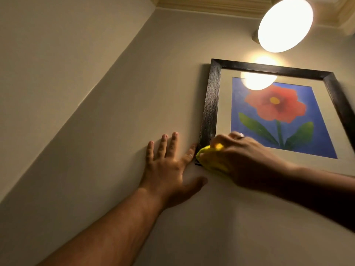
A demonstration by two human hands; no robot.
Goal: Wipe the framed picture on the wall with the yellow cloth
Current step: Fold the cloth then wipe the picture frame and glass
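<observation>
Looking steeply up a pale, matte-painted wall (pixel 99 116), the view runs from a bare corner seam on the left to the hanging picture on the right. Left hand (pixel 169 164): pressed flat against the wall with fingers spread wide and nothing in its grasp; the index fingertip touches the outer edge of the frame near its lower left corner, and the thumb points right along the wall below. Yellow cloth (pixel 211 157): a soft, bunched wad lying directly over the frame's lower left corner, its visible length running down and to the right beneath the hand. Right hand (pixel 244 160): curled down over the cloth and gripping it against the frame (a ring shows on one finger; the hand is blurred). Framed picture (pixel 272 112): rectangular, hung flat on the wall, its top edge sloping down to the right in this view; the moulding is dark, wide and finely grained, enclosing a pale mat and a print of a red flower with green leaves on blue. The glazing mirrors a bright patch near the top. Wall lamp (pixel 284 24): a round, glowing dome mounted above the frame, under a ribbed, cream cornice (pixel 211 4).
</observation>
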